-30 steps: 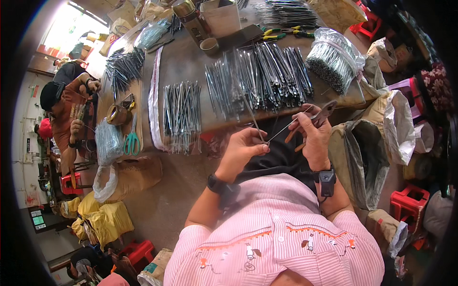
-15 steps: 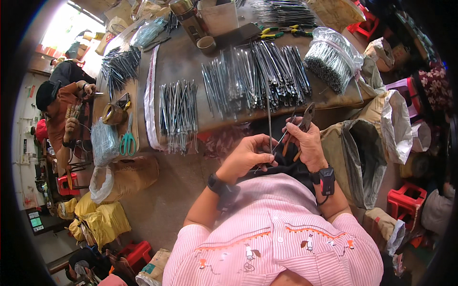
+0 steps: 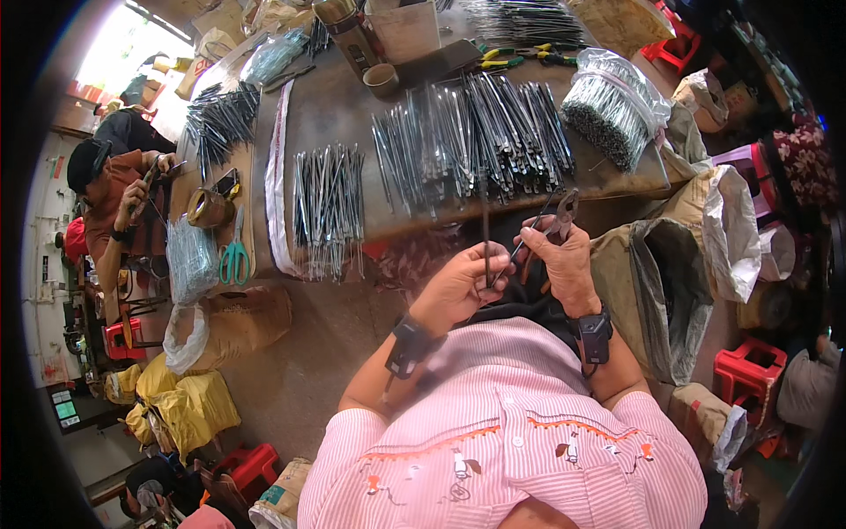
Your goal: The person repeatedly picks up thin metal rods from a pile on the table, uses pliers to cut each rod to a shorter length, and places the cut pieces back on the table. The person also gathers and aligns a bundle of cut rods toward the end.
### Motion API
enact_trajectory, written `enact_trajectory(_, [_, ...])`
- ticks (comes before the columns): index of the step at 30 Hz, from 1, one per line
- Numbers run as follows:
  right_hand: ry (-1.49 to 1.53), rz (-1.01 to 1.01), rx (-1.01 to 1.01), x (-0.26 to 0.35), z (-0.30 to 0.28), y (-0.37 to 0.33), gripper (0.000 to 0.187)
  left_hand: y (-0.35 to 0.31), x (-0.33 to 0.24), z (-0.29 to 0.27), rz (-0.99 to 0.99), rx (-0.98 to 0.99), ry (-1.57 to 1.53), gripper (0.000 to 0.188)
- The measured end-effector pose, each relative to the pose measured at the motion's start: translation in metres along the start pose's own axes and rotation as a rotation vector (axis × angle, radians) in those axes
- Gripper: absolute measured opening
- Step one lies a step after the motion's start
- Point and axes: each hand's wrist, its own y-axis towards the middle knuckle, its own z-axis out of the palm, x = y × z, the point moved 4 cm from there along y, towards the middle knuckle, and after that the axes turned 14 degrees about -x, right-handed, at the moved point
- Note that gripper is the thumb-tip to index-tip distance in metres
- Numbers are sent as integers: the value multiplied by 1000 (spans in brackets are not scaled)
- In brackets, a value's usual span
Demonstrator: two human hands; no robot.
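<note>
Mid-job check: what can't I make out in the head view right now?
All in the head view:
- Pliers: handles mostly hidden by the right hand.
- Rods: whether they touch is unclear; the left hand covers part of them.
- Flask: top cut off by the picture's upper edge.
- Open sack: contents, if any, lost in shadow.

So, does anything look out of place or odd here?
Mildly: in the row of thin metal rods left of centre, several ends poke past the front edge of the table, so they might get knocked. The dark pile farther left lies criss-crossed, looking messier.
</note>
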Motion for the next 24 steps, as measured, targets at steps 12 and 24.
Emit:
enact_trajectory(12, [648,734,88,-33,-41,-7,31,1,-6,-9,156,-50,106,24])
enact_trajectory(24, [-325,411,452,-32,-36,-26,69,-12,-24,-4,528,-121,403,23])
